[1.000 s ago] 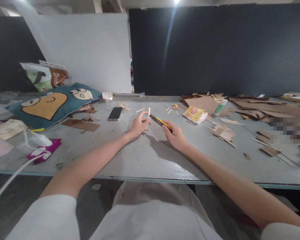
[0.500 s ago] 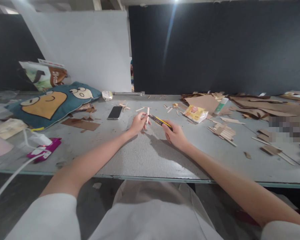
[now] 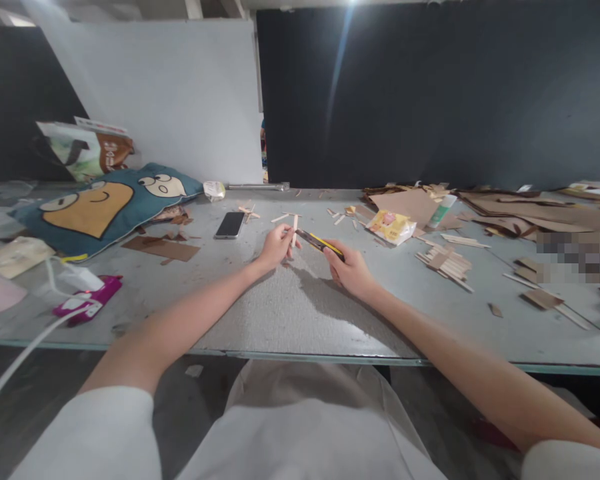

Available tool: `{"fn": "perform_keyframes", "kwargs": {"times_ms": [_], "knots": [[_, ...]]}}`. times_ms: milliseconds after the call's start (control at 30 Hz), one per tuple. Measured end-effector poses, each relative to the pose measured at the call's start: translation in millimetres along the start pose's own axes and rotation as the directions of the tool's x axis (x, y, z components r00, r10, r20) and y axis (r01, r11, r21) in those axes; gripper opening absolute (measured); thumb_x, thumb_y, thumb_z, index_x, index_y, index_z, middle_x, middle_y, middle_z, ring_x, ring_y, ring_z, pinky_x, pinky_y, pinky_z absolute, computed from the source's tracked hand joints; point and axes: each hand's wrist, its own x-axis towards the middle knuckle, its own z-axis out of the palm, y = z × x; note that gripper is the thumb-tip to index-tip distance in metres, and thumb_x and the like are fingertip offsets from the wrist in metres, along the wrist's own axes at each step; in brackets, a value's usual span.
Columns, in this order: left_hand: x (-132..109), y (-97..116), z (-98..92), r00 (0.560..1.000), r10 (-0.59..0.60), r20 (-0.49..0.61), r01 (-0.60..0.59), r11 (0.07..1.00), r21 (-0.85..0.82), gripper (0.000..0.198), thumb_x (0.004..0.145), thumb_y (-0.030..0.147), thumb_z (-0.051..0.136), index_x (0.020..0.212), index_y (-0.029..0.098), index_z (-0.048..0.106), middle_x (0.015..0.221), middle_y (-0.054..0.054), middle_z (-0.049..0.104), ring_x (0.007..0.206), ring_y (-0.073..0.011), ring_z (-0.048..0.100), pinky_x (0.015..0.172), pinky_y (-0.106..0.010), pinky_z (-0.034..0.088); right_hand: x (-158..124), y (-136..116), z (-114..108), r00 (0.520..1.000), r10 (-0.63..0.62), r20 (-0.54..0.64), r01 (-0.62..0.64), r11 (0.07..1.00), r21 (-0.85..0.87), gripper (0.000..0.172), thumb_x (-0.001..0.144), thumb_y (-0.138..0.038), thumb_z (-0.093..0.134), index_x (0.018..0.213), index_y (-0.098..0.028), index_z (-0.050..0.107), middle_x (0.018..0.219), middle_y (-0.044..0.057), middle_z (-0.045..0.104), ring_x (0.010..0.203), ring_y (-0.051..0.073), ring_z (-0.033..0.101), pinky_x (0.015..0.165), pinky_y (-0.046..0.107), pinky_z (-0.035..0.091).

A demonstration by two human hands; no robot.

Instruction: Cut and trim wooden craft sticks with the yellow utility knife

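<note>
Between the fingers of my left hand (image 3: 277,248) is a thin, pale wooden stick (image 3: 295,225), held upright above the table. My right hand (image 3: 351,268) is wrapped round a yellow and black utility knife (image 3: 325,245). The knife slants up to the left, and its tip is close against the stick; whether the blade touches it I cannot tell. Behind my left hand lie short stick pieces (image 3: 281,218) and a phone (image 3: 230,225), screen up.
Bundled wooden sticks (image 3: 447,265), a yellow packet (image 3: 393,227), a glue tube (image 3: 443,211) and cardboard sheets (image 3: 535,212) lie to the right. At left are a blue cushion (image 3: 105,203), a cardboard strip (image 3: 161,248) and a purple power strip (image 3: 93,300) with a white cable.
Hardly anything differs. Both hands keep the same hold on the stick and the knife, and the view has shifted very slightly.
</note>
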Motion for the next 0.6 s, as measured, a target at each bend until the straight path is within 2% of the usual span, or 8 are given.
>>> {"fn": "perform_keyframes", "kwargs": {"times_ms": [167,467,600], "knots": [[0.2,-1.0,-0.3,1.0,0.008,0.001,-0.008,1.0,0.018,0.027,0.106,0.043,0.056,0.093,0.02,0.056,0.069,0.001,0.073,0.04,-0.0065,0.052,0.042,-0.019,0.04,1.2,1.1,0.2,1.0,0.03,0.005,-0.03,0.998,0.06,0.065,0.094,-0.065,0.058,0.132,-0.013,0.066,0.047,-0.011,0.043,0.035,0.012,0.04,0.036,0.025,0.034],[0.3,3.1,-0.4,1.0,-0.024,-0.001,0.024,1.0,0.006,0.025,0.106,0.036,0.054,0.087,0.02,0.056,0.064,0.001,0.07,0.039,-0.0078,0.048,0.044,-0.022,0.036,3.1,-0.3,0.6,0.997,0.079,0.026,-0.083,0.974,0.211,0.07,0.089,-0.067,0.066,0.132,-0.011,0.065,0.045,-0.014,0.038,0.033,0.011,0.036,0.033,0.025,0.037],[-0.8,4.1,0.2,1.0,-0.004,0.002,0.004,1.0,0.002,0.031,0.107,0.043,0.053,0.087,0.02,0.056,0.059,0.002,0.067,0.037,-0.0069,0.045,0.043,-0.02,0.033,2.1,-3.5,0.5,0.998,0.067,0.015,-0.069,0.965,0.253,0.07,0.087,-0.07,0.068,0.128,-0.013,0.066,0.044,-0.014,0.037,0.033,0.01,0.034,0.033,0.023,0.037]]}}
